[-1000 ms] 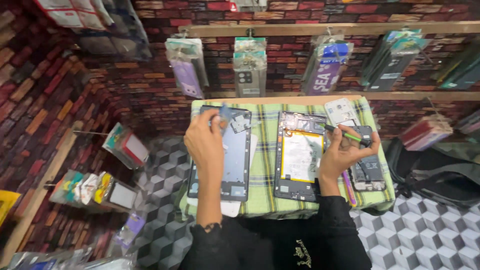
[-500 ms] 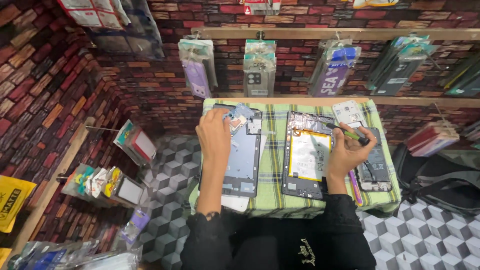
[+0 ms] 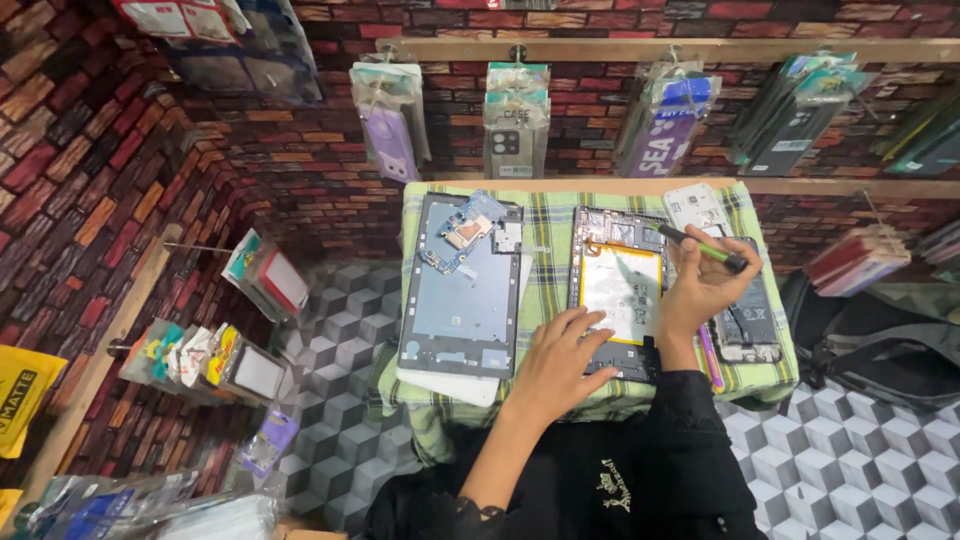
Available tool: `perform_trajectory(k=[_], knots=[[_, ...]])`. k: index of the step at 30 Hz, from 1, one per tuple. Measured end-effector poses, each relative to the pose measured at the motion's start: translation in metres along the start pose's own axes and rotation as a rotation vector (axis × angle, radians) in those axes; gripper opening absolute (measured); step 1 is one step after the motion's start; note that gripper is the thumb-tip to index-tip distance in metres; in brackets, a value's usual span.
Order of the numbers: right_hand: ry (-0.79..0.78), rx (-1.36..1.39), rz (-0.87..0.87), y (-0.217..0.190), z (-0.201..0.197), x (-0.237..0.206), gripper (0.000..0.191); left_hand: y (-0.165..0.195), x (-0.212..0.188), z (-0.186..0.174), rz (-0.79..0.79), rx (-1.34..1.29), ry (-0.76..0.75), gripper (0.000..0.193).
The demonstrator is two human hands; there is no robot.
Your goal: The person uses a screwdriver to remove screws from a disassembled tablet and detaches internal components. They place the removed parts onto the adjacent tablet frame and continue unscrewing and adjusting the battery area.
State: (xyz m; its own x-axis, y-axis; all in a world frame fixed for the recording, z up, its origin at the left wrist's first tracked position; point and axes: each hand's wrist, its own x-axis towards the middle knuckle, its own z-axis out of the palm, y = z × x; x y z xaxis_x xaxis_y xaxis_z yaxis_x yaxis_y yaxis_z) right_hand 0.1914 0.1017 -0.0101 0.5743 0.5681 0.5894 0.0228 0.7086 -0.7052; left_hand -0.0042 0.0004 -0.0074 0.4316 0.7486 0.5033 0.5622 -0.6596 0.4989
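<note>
Leftward no longer — my left hand [image 3: 560, 365] has dropped from the frame's [image 3: 462, 290] far end to lie open on the opened tablet's [image 3: 620, 290] near edge; right hand [image 3: 700, 285] grips a screwdriver [image 3: 705, 247].

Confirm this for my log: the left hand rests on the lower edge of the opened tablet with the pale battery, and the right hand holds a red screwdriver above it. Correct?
Not quite. In the head view the right hand holds a green screwdriver, not a red one. The left hand does rest on the lower edge of the opened tablet.

Woven checked cloth [image 3: 545, 270] — glossy metal tablet frame [image 3: 462, 300] — rough brick wall [image 3: 300, 170]
</note>
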Motion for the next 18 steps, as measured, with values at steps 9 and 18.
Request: perform_trajectory(k=[9,18], knots=[[0.066,0.065,0.057,-0.062,-0.075,-0.024,0.066,-0.007,-0.005,0.012,0.045,0.087,0.037,0.058],[0.137,0.015,0.173,-0.055,-0.102,-0.075,0.064,-0.003,-0.009,0.025,0.11,0.33,0.048,0.06]])
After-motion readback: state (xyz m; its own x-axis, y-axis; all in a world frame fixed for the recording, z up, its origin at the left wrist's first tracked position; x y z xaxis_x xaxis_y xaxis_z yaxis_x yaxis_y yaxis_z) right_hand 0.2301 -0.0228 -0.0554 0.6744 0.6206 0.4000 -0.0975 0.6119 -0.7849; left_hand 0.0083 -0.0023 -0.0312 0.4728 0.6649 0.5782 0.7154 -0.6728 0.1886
